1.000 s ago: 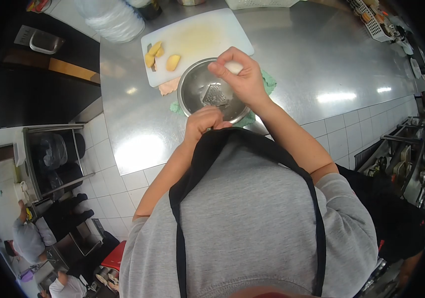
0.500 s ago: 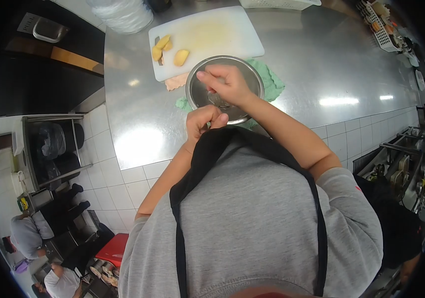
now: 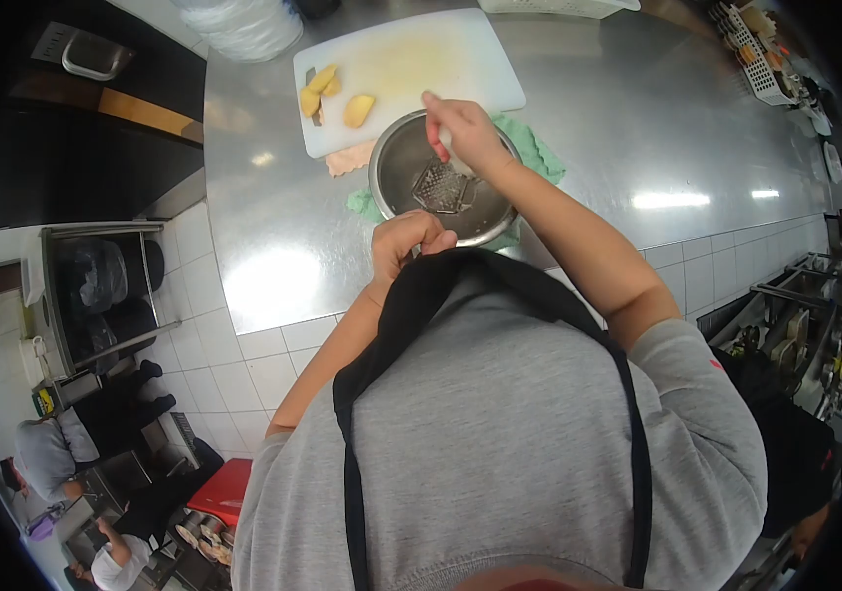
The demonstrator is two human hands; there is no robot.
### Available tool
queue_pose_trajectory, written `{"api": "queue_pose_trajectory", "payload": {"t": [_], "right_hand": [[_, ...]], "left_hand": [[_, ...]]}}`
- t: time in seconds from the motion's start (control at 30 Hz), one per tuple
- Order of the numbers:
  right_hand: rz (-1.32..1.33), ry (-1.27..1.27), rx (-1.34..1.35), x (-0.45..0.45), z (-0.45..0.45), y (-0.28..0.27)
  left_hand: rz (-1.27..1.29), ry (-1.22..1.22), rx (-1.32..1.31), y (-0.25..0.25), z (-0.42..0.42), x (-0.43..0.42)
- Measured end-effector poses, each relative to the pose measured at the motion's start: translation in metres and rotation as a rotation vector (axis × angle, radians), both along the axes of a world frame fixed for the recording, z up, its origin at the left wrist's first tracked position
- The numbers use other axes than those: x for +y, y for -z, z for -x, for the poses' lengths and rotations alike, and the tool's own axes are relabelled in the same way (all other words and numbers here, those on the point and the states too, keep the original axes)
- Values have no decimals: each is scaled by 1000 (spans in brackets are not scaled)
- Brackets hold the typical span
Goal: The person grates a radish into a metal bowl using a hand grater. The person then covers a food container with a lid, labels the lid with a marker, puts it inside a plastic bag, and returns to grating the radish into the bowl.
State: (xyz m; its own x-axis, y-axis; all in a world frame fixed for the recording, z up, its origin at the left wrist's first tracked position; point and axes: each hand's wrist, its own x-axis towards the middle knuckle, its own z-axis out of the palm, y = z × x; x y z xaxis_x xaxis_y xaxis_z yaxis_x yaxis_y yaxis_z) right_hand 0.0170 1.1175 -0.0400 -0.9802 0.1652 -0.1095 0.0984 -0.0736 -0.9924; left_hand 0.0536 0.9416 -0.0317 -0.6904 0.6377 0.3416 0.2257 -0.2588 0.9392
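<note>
A flat metal grater point(image 3: 444, 187) leans inside a round steel bowl point(image 3: 378, 177). My left hand point(image 3: 409, 239) is closed at the bowl's near rim, around the grater's near end; the handle itself is hidden by the fingers. Over the bowl's far right side, my right hand point(image 3: 468, 136) has its fingers curled around a pale piece of food point(image 3: 458, 163), mostly covered by the hand. Beyond the bowl, several yellow peeled-looking pieces point(image 3: 359, 110) lie on the left end of a white cutting board point(image 3: 421, 74).
A green cloth point(image 3: 539, 150) and a peach cloth point(image 3: 350, 160) lie under the bowl and board on the steel table point(image 3: 638, 128). Plastic-wrapped items point(image 3: 239, 28) and a white basket point(image 3: 559, 6) stand at the back. Other people point(image 3: 126, 561) are at lower left.
My right hand has moved up and away from my body, toward the bowl's far rim, uncovering the grater. My left hand stays at the near rim.
</note>
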Motion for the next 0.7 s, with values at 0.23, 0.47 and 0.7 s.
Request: {"api": "queue_pose_trajectory", "payload": {"t": [0.23,0.47,0.7], "right_hand": [[-66,-36,-54,-6,1,-3],[44,-107,125,-16,5,-10],[114,-111,71,-20,3,-13]], "left_hand": [[2,0,86,3,6,2],[-76,-19,60,10,1,-3],[-77,-1,150,13,10,-5]]}}
